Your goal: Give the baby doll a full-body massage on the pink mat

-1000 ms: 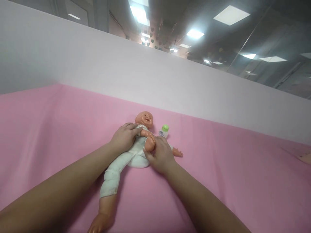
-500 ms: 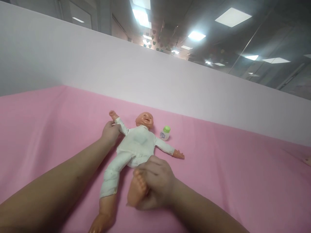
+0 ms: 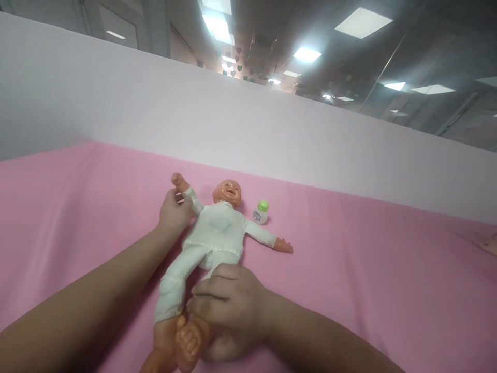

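Observation:
A baby doll (image 3: 217,225) with a hard plastic head and a white cloth body lies on its back on a pink sheet (image 3: 330,290). My left hand (image 3: 174,210) is closed round the doll's raised arm at the left, near its wrist. With my right hand (image 3: 233,305) I grip the doll's lower leg on the right, just above the foot (image 3: 190,339). That foot overlaps the doll's other leg (image 3: 165,334). The doll's free arm (image 3: 264,235) stretches out to the right.
A small clear bottle (image 3: 260,213) with a green cap stands beside the doll's head. Behind the sheet rises a white panel (image 3: 233,129), with glass above it reflecting ceiling lights. At the far right edge, a skin-toned object (image 3: 490,245) is partly visible.
My right hand has brought the doll's leg down and to the left, from raised and bent to lower beside the other leg. My left hand keeps its hold on the arm.

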The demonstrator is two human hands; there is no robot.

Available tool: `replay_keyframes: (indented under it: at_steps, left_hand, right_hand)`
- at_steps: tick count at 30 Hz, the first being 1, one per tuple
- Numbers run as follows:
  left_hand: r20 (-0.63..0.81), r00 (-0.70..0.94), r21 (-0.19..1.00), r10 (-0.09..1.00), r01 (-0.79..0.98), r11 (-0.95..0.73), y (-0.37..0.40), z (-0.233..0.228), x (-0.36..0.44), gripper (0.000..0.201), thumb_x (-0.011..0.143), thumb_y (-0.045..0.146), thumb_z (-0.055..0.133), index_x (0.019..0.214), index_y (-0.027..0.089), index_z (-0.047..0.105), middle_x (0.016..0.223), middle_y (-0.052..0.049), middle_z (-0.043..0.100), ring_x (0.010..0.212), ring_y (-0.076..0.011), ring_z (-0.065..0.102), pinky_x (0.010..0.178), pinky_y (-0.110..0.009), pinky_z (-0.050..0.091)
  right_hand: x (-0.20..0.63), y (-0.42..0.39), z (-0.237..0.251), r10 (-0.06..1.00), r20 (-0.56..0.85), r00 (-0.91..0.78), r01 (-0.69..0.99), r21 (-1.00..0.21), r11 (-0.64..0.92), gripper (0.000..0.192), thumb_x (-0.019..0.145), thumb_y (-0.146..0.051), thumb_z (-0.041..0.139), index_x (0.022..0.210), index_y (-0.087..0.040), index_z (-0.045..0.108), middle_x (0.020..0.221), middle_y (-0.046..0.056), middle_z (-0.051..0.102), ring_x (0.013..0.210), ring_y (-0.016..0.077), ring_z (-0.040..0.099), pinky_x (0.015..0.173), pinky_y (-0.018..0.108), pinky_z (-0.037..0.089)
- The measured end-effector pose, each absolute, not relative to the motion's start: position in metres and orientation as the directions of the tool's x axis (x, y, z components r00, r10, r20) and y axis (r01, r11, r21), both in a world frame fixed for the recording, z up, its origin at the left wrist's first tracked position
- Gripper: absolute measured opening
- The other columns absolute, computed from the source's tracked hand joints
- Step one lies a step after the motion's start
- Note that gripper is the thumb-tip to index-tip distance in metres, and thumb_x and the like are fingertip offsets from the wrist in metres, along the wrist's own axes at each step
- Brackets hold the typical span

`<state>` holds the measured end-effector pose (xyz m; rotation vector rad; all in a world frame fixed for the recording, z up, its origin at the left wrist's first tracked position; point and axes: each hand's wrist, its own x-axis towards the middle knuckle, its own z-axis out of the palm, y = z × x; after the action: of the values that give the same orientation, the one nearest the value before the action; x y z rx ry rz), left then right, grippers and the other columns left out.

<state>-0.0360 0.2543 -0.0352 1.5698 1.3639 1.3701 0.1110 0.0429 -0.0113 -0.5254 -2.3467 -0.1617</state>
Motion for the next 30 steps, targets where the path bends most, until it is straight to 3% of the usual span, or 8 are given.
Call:
replay_keyframes:
  at_steps: [4, 7, 10, 15, 18, 21, 26, 30]
  left_hand:
    - [0.620, 0.308, 0.551, 0.721, 0.484, -0.680, 0.235, -0.026, -0.025, 0.040, 0.089, 0.023, 0.053, 0.128, 0.023, 0.063, 0.124, -0.008, 0.070, 0.114, -0.0263, 0.066, 0.099, -0.042, 0.053]
    - [0.667, 0.534, 0.260, 0.520, 0.486, -0.834, 0.230, -0.024, -0.020, 0.044, 0.090, 0.014, 0.046, 0.127, 0.023, 0.069, 0.127, -0.009, 0.070, 0.120, -0.0270, 0.062, 0.104, -0.045, 0.049]
    - [0.635, 0.611, 0.145, 0.473, 0.507, -0.850, 0.229, -0.024, -0.019, 0.044, 0.091, 0.013, 0.047, 0.126, 0.026, 0.072, 0.127, -0.010, 0.070, 0.117, -0.0282, 0.062, 0.102, -0.048, 0.050]
    - [0.600, 0.642, 0.106, 0.478, 0.529, -0.842, 0.226, -0.023, -0.018, 0.041, 0.092, 0.015, 0.052, 0.125, 0.028, 0.073, 0.127, -0.009, 0.070, 0.119, -0.0286, 0.061, 0.102, -0.048, 0.049]
    - [0.588, 0.644, 0.130, 0.489, 0.522, -0.843, 0.225, -0.023, -0.018, 0.042, 0.091, 0.014, 0.050, 0.123, 0.027, 0.074, 0.126, -0.010, 0.070, 0.119, -0.0292, 0.061, 0.102, -0.049, 0.049]
    - [0.602, 0.580, 0.249, 0.550, 0.518, -0.818, 0.228, -0.025, -0.020, 0.044, 0.089, 0.012, 0.047, 0.121, 0.025, 0.074, 0.126, -0.009, 0.071, 0.118, -0.0283, 0.062, 0.104, -0.047, 0.049]
    - [0.520, 0.269, 0.658, 0.811, 0.480, -0.581, 0.240, -0.030, -0.028, 0.045, 0.084, 0.018, 0.056, 0.127, 0.025, 0.067, 0.124, -0.005, 0.072, 0.109, -0.0245, 0.068, 0.096, -0.038, 0.054]
    - [0.271, -0.029, 0.923, 0.962, 0.292, -0.252, 0.258, -0.041, -0.037, 0.048, 0.083, 0.025, 0.061, 0.131, 0.024, 0.058, 0.117, -0.008, 0.072, 0.093, -0.0232, 0.073, 0.075, -0.034, 0.060]
  right_hand:
    - [0.124, 0.042, 0.004, 0.357, 0.823, -0.443, 0.562, -0.056, 0.826, 0.039, 0.081, -0.039, 0.065, 0.114, -0.019, 0.064, 0.111, 0.010, 0.071, 0.091, 0.0204, 0.067, 0.082, 0.037, 0.056]
    - [0.139, 0.050, 0.005, 0.438, 0.815, -0.380, 0.696, -0.059, 0.715, 0.043, 0.080, -0.034, 0.068, 0.121, -0.021, 0.064, 0.126, 0.013, 0.067, 0.109, 0.0269, 0.064, 0.095, 0.045, 0.055]
    - [0.151, 0.062, 0.001, 0.594, 0.739, -0.318, 0.814, -0.109, 0.571, 0.048, 0.081, -0.023, 0.065, 0.129, -0.020, 0.062, 0.142, 0.015, 0.059, 0.128, 0.0311, 0.056, 0.106, 0.051, 0.049]
    - [0.158, 0.075, -0.004, 0.740, 0.628, -0.243, 0.859, -0.215, 0.464, 0.049, 0.081, -0.020, 0.064, 0.130, -0.019, 0.062, 0.144, 0.014, 0.059, 0.129, 0.0300, 0.057, 0.106, 0.051, 0.050]
    - [0.158, 0.077, -0.005, 0.770, 0.596, -0.228, 0.863, -0.242, 0.443, 0.052, 0.080, -0.020, 0.065, 0.132, -0.020, 0.062, 0.146, 0.014, 0.057, 0.130, 0.0298, 0.056, 0.106, 0.051, 0.050]
    - [0.158, 0.075, -0.006, 0.729, 0.631, -0.265, 0.843, -0.216, 0.493, 0.054, 0.080, -0.021, 0.065, 0.134, -0.021, 0.060, 0.147, 0.013, 0.056, 0.129, 0.0282, 0.057, 0.106, 0.048, 0.051]
    - [0.150, 0.063, 0.001, 0.543, 0.758, -0.361, 0.761, -0.097, 0.642, 0.046, 0.080, -0.023, 0.065, 0.126, -0.022, 0.062, 0.132, 0.012, 0.066, 0.121, 0.0272, 0.061, 0.105, 0.048, 0.049]
    - [0.133, 0.050, 0.004, 0.472, 0.733, -0.489, 0.634, -0.072, 0.770, 0.029, 0.076, -0.036, 0.066, 0.101, -0.021, 0.066, 0.100, 0.008, 0.071, 0.088, 0.0223, 0.064, 0.081, 0.040, 0.054]
